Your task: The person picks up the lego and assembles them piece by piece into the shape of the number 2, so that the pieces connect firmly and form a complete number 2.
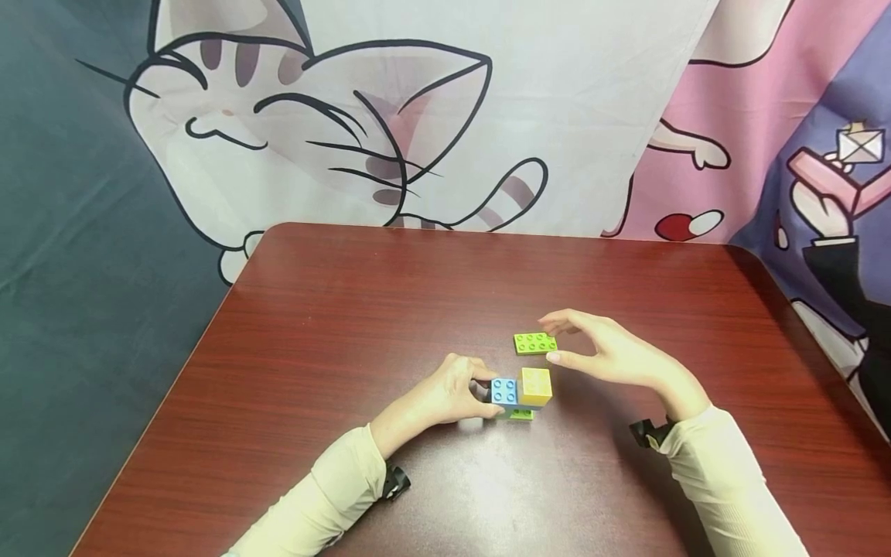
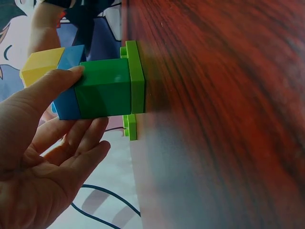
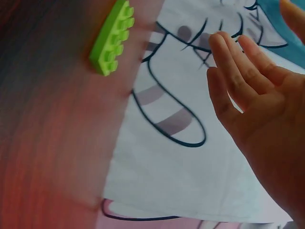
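My left hand (image 1: 455,389) pinches a small stack of toy building bricks, thumb on one side and fingers on the other. From the bottom, the stack has a lime green plate (image 2: 137,78), a dark green brick (image 2: 106,90), a blue brick (image 1: 504,391) and a yellow brick (image 1: 535,384) on the blue one's right part. In the left wrist view the lower plate stands on the table. My right hand (image 1: 612,348) hovers with loosely extended fingers and holds nothing. Near its fingertips a separate lime green plate (image 1: 532,343) lies studs up, just behind the stack.
The bricks are on a dark red-brown wooden table (image 1: 362,302) with rounded far corners. Behind its far edge hangs a cloth (image 1: 592,100) printed with a cartoon cat. Dark straps show at both sleeve cuffs.
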A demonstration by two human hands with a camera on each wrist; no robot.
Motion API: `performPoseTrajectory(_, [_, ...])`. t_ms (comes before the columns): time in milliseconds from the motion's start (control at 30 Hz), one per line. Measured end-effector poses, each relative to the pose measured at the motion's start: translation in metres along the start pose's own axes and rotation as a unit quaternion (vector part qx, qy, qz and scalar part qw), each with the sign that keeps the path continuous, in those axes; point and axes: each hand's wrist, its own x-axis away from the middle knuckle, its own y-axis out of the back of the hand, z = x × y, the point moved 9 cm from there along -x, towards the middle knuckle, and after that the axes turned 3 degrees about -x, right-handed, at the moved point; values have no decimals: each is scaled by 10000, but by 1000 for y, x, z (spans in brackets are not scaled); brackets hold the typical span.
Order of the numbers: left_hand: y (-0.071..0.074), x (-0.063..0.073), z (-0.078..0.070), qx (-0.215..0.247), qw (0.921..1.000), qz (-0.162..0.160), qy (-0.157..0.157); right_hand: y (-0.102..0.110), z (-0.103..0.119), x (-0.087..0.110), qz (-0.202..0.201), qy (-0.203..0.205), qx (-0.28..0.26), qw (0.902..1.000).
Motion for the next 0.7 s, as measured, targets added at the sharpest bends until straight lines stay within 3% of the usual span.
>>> performPoseTrajectory(267, [0,1,1,130,9998,16,136,0,-27,-8,-68,-103,-44,9999])
performPoseTrajectory(700, [1,2,-1,147,9999,-11,67,-5,-45,-17,-29,-70,157,9998])
